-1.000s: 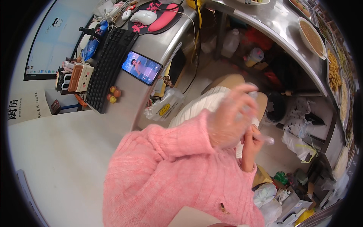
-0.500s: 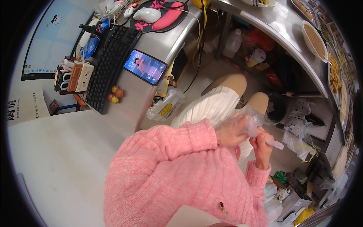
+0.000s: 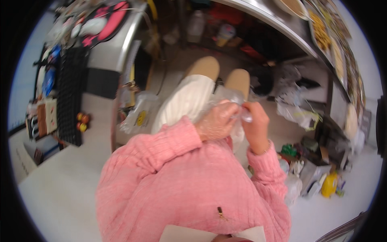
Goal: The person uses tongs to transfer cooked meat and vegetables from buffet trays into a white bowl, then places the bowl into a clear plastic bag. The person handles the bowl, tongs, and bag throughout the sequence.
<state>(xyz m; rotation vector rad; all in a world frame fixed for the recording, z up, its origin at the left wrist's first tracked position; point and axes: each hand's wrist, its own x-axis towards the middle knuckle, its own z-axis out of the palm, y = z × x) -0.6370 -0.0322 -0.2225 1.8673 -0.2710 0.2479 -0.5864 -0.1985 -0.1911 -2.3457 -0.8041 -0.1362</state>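
Observation:
My left hand (image 3: 217, 121) is curled over my lap with crinkled clear plastic film (image 3: 225, 97) lying over and around its fingers. My right hand (image 3: 256, 127) sits just to its right and pinches an edge of the same film between thumb and fingers. Both pink knitted sleeves (image 3: 169, 145) reach in from below. Under the hands are my white skirt (image 3: 185, 101) and bare knees (image 3: 238, 78). Whether the film is a glove or a bag cannot be made out.
At left a desk (image 3: 100, 60) carries a black keyboard (image 3: 68, 92), a pink mouse pad with a white mouse (image 3: 96, 26) and small orange balls (image 3: 82, 121). A plastic bag (image 3: 139, 117) hangs at its edge. A steel counter with food trays (image 3: 322, 32) curves upper right; a yellow bottle (image 3: 328, 183) stands among floor clutter.
Both hands have come down from chest height to the lap and closer together. The view has tilted, so the desk has slid left. The right hand now grips the film at the left hand's fingertips.

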